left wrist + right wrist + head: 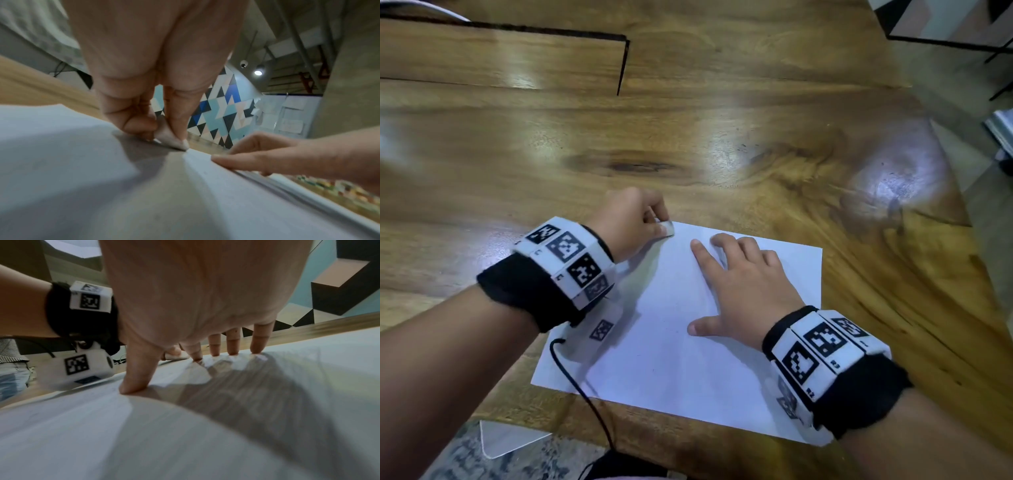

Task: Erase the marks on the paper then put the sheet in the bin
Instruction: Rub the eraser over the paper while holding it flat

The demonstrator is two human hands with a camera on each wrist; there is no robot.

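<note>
A white sheet of paper (674, 329) lies on the wooden table (722, 144) near its front edge. My left hand (633, 222) pinches a small white eraser (667, 229) and presses it onto the sheet's far left corner; the left wrist view shows the eraser (172, 139) between thumb and fingers, touching the paper (102, 186). My right hand (739, 284) lies flat on the sheet with fingers spread, holding it down; in the right wrist view its fingertips (233, 352) and thumb press the paper (205, 434). No marks show clearly on the sheet. No bin is in view.
A black cable (585, 394) runs from my left wrist over the sheet's near left corner and off the table. A dark slot (623, 65) cuts the tabletop at the far left. The table's right edge (955, 192) drops to the floor. A patterned wall (222, 110) stands beyond.
</note>
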